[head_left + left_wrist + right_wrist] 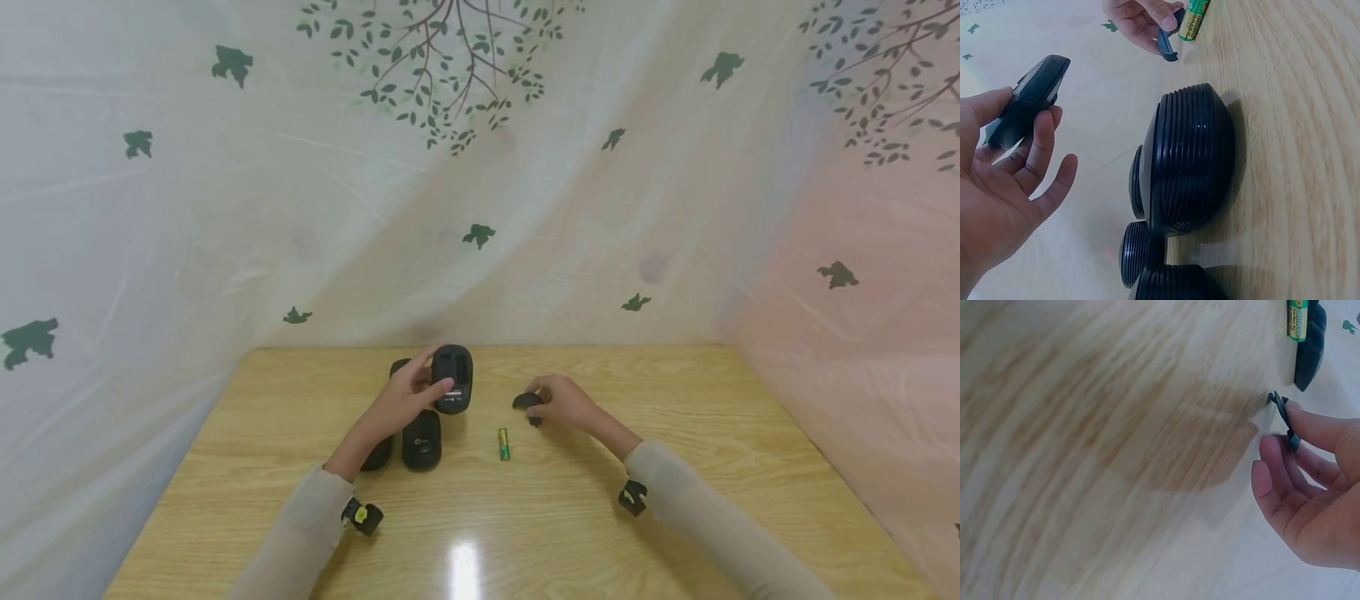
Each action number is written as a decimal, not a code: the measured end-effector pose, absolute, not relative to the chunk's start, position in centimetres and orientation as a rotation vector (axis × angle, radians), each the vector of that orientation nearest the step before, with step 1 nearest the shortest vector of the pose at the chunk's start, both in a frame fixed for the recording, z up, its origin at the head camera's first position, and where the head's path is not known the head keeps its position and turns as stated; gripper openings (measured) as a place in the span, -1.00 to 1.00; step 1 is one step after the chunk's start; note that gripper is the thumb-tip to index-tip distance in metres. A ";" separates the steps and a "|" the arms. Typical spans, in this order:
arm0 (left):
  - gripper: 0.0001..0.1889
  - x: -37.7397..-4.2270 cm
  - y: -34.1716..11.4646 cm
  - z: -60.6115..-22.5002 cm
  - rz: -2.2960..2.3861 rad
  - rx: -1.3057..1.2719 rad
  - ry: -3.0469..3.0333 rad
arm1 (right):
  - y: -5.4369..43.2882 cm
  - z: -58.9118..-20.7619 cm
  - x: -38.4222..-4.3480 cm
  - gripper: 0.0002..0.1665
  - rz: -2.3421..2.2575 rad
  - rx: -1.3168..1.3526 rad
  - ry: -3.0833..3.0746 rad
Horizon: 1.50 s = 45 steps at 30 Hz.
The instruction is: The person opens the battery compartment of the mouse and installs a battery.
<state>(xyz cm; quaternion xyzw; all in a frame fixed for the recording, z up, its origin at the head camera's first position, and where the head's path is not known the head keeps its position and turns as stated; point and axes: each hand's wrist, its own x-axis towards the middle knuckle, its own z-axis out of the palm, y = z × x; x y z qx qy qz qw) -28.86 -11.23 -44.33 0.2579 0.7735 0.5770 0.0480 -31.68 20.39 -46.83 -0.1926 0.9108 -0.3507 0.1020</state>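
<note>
My left hand grips a black computer mouse above the table, its underside with the uncovered battery slot facing the head camera. In the left wrist view that mouse sits between thumb and fingers. My right hand pinches a thin black battery cover low over the wood; the cover shows edge-on in the right wrist view. Between the hands a green and yellow battery lies on the table.
Below my left hand another black mouse rests on the wooden table. More black mice stand beside it, partly hidden by my hand and wrist, one mouse at its left. A patterned cloth hangs behind the table.
</note>
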 end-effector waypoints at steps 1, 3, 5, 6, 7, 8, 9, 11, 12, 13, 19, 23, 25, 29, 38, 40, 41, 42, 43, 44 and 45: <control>-0.33 -28.9 -11.2 -44.3 1.757 0.785 2.364 | 20.4 -46.8 -31.7 -0.62 -1.017 -0.574 2.699; -0.33 -28.9 -11.2 -44.4 1.753 0.784 2.374 | 20.4 -46.8 -31.7 -0.64 -0.984 -0.581 2.710; -0.33 -28.9 -11.2 -44.4 1.755 0.772 2.380 | 20.5 -46.8 -31.8 -0.66 -0.960 -0.589 2.713; -0.32 -28.9 -11.3 -44.3 1.753 0.772 2.384 | 20.5 -46.8 -31.8 -0.66 -0.961 -0.592 2.707; -0.32 -28.9 -11.3 -44.3 1.750 0.773 2.388 | 20.5 -46.9 -31.9 -0.67 -0.960 -0.590 2.706; -0.33 -28.9 -11.3 -44.3 1.750 0.771 2.389 | 20.5 -46.9 -31.9 -0.66 -0.959 -0.585 2.708; -0.33 -28.9 -11.3 -44.2 1.750 0.772 2.387 | 20.5 -46.9 -31.9 -0.66 -0.961 -0.583 2.705; -0.33 -28.9 -11.3 -44.1 1.743 0.770 2.394 | 20.5 -47.0 -32.0 -0.65 -0.956 -0.580 2.711; -0.34 -28.9 -11.3 -44.1 1.740 0.765 2.399 | 20.5 -47.1 -32.0 -0.65 -0.955 -0.580 2.713; -0.34 -29.0 -11.3 -44.1 1.736 0.765 2.403 | 20.5 -47.1 -32.0 -0.65 -0.951 -0.578 2.718; -0.33 -29.0 -11.2 -44.0 1.729 0.749 2.428 | 20.4 -47.1 -31.9 -0.71 -0.934 -0.567 2.744; -0.33 -29.0 -11.2 -44.0 1.727 0.759 2.440 | 20.4 -47.1 -31.9 -0.71 -0.909 -0.578 2.767; -0.33 -29.0 -11.2 -43.9 1.729 0.759 2.440 | 20.4 -47.1 -31.9 -0.71 -0.898 -0.586 2.773; -0.33 -28.9 -11.2 -44.0 1.723 0.760 2.446 | 20.4 -46.9 -31.8 -0.67 -0.909 -0.571 2.778; -0.32 -28.8 -11.2 -44.0 1.723 0.743 2.448 | 19.3 -46.2 -30.6 -0.61 -0.970 -0.719 2.731; -0.32 -28.9 -11.1 -44.0 1.723 0.741 2.448 | 18.9 -46.0 -30.3 -0.57 -0.962 -0.786 2.700; -0.32 -29.0 -11.1 -44.1 1.725 0.733 2.446 | 18.7 -45.9 -30.1 -0.54 -0.941 -0.803 2.687; -0.32 -29.0 -11.1 -44.1 1.727 0.728 2.444 | 18.6 -45.9 -29.9 -0.49 -0.915 -0.822 2.678; -0.32 -29.0 -11.0 -44.1 1.724 0.722 2.447 | 18.4 -45.8 -29.8 -0.44 -0.884 -0.839 2.675; -0.32 -29.1 -11.0 -44.1 1.721 0.722 2.449 | 18.3 -45.8 -29.6 -0.39 -0.853 -0.845 2.674; -0.32 -29.1 -11.0 -44.1 1.721 0.715 2.449 | 18.2 -45.9 -29.4 -0.34 -0.815 -0.851 2.678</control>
